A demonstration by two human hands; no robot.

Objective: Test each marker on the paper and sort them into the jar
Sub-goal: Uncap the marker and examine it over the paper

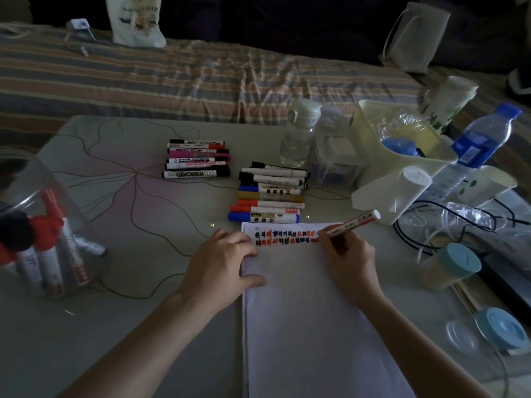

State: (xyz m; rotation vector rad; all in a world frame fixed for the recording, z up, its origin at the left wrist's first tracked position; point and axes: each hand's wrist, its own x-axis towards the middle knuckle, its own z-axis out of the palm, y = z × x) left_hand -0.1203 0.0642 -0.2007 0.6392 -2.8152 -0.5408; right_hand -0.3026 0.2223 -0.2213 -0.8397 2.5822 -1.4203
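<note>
The right hand (349,261) pinches a red-tipped white marker (352,224), tip on the white paper (310,311) — left hand (221,261) flat, pressing its edge; two marker piles behind.

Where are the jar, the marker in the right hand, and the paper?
jar (34,196), head view, on its clear wall.
marker (355,222), head view, mid-barrel above the right hand.
paper (310,311), head view, blank area below the test marks.

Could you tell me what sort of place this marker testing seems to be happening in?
Probably a home, likely a bedroom or living room: the low table stands right against a bed or sofa covered in striped cloth, with water bottles and a basket of household bits crowded at one side.
</note>
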